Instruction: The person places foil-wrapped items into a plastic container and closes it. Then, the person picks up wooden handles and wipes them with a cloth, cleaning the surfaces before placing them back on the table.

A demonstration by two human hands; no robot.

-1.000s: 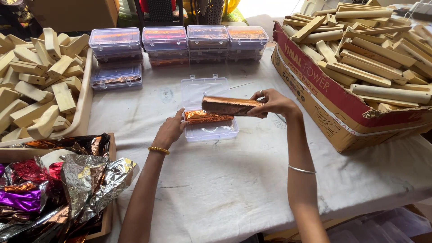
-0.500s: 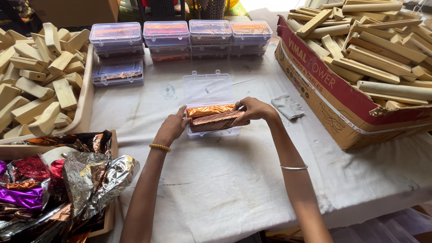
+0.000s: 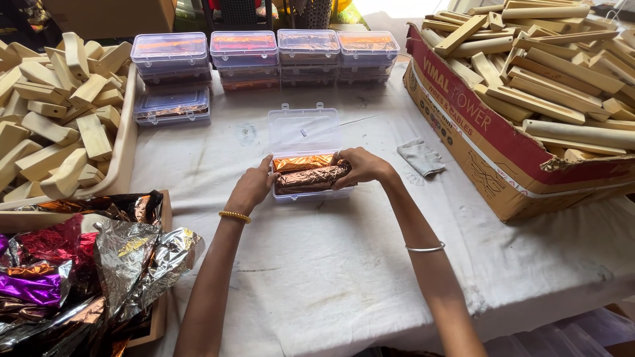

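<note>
An open clear plastic box [image 3: 305, 131] lies in the middle of the white-covered table, its lid tipped back. Inside lie two foil-wrapped bars: an orange-gold one [image 3: 301, 162] at the far side and a copper-brown one [image 3: 309, 178] in front of it. My right hand [image 3: 360, 166] grips the right end of the copper-brown bar and presses it into the box. My left hand [image 3: 253, 188] rests against the box's left side, fingertips touching the bars' left ends. Each wrist wears a bangle.
Stacks of closed clear boxes [image 3: 264, 56] with wrapped bars line the far edge. A tray of plain wooden blocks [image 3: 56, 112] sits left, a cardboard box of longer wooden sticks [image 3: 529, 86] right. Crumpled foil sheets [image 3: 86, 264] fill a box near left. A small grey cloth [image 3: 421, 157] lies right.
My right hand carried the copper-brown bar from above the box down into it, beside the orange-gold bar. My left hand stayed at the box's left side.
</note>
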